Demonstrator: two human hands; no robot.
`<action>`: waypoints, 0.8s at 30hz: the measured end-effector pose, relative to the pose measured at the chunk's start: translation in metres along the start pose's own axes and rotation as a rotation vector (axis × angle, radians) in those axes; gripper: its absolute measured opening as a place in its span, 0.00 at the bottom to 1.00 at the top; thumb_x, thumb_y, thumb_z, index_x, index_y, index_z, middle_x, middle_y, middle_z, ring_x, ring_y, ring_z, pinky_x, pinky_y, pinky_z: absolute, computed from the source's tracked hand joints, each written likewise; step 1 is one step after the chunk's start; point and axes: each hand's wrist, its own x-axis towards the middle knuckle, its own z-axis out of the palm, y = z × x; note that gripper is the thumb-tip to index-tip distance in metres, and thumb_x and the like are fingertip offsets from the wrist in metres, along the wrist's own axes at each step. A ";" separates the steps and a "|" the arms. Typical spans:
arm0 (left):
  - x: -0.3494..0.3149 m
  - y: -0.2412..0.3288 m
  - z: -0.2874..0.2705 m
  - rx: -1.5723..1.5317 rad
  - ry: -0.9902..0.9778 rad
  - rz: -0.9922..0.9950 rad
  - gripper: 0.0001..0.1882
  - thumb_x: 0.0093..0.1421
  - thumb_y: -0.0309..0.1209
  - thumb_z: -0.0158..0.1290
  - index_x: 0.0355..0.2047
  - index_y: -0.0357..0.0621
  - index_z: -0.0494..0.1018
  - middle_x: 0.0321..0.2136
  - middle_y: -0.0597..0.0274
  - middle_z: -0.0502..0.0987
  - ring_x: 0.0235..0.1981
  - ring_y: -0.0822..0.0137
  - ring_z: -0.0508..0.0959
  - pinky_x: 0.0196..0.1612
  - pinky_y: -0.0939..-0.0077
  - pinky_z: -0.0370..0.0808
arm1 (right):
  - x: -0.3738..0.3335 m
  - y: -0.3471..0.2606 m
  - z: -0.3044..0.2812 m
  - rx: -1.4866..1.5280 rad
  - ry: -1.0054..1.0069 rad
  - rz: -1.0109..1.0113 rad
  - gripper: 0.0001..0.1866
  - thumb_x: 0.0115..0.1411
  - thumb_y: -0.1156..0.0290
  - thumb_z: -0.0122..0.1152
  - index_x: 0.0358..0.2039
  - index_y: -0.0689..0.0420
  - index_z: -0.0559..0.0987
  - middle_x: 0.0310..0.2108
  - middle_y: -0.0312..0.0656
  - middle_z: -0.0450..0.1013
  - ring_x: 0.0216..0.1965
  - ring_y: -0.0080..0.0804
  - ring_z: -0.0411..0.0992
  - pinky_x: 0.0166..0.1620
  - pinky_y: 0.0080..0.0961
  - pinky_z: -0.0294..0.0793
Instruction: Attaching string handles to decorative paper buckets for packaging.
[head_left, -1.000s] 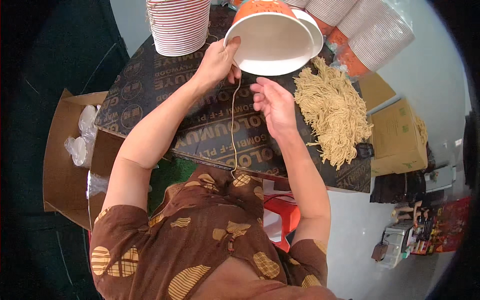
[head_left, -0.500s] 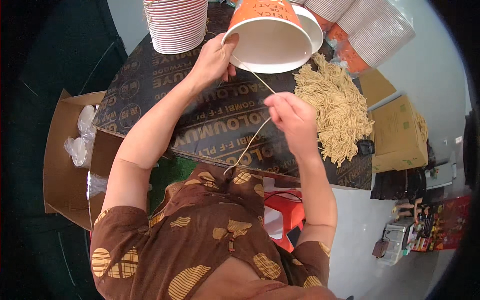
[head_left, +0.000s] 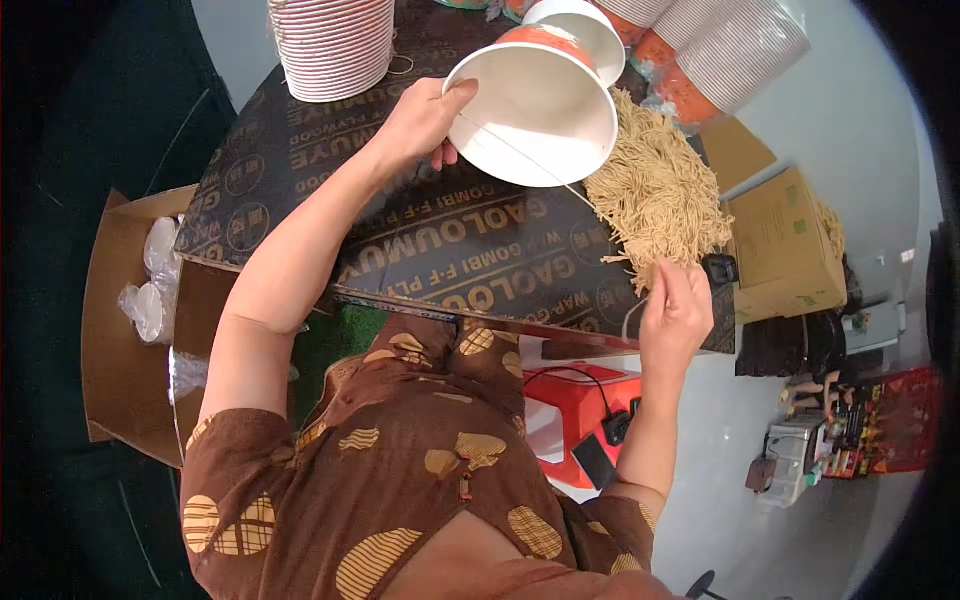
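Observation:
My left hand [head_left: 425, 125] grips the rim of a white-lined orange paper bucket [head_left: 548, 110], thumb inside the opening. The bucket is tilted, its open mouth facing me, above the table. A thin beige cord [head_left: 572, 188] runs from the rim by my left hand across the mouth to my right hand. Fingers pinched together, my right hand [head_left: 678, 312] holds the cord out to the right, over the table's front edge. Just beyond this hand lies a heap of beige cords [head_left: 668, 185]. How the cord is fixed at the bucket is hidden by my left fingers.
On the dark plywood table [head_left: 420, 235] stands a stack of buckets [head_left: 335, 50] at far left. Another bucket [head_left: 597, 38] lies behind the held one; plastic-wrapped bucket stacks [head_left: 745, 60] lie far right. Cartons flank the table, left [head_left: 110, 300] and right [head_left: 785, 240]. A red stool [head_left: 620, 400] stands below.
My right hand has moved right and nearer, drawing the cord out straighter. The bucket has turned so its mouth faces me more.

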 end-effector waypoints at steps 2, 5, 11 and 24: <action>-0.003 0.001 0.004 0.111 0.062 0.064 0.25 0.69 0.43 0.39 0.40 0.27 0.72 0.18 0.58 0.74 0.13 0.72 0.74 0.12 0.80 0.72 | -0.002 0.011 0.003 -0.066 0.123 -0.014 0.07 0.53 0.81 0.61 0.34 0.61 0.80 0.25 0.46 0.70 0.28 0.42 0.70 0.33 0.34 0.71; -0.006 0.004 0.010 0.094 0.062 0.144 0.24 0.69 0.42 0.39 0.42 0.28 0.71 0.20 0.57 0.75 0.14 0.72 0.75 0.14 0.79 0.73 | -0.008 0.022 0.008 0.010 0.216 0.044 0.08 0.56 0.82 0.59 0.37 0.64 0.80 0.29 0.47 0.76 0.28 0.39 0.74 0.33 0.30 0.73; -0.003 -0.008 0.013 -0.196 -0.173 0.038 0.22 0.69 0.38 0.40 0.43 0.25 0.70 0.25 0.53 0.77 0.16 0.69 0.77 0.15 0.78 0.76 | -0.009 0.004 0.012 0.740 0.456 0.447 0.10 0.64 0.79 0.55 0.45 0.68 0.77 0.33 0.45 0.77 0.27 0.24 0.71 0.31 0.21 0.74; -0.007 -0.013 0.019 -0.160 -0.415 -0.163 0.24 0.69 0.38 0.41 0.38 0.20 0.70 0.19 0.52 0.76 0.11 0.70 0.75 0.10 0.80 0.75 | -0.014 -0.017 0.010 1.443 0.399 0.293 0.12 0.63 0.74 0.52 0.43 0.69 0.75 0.41 0.50 0.73 0.41 0.32 0.71 0.46 0.28 0.69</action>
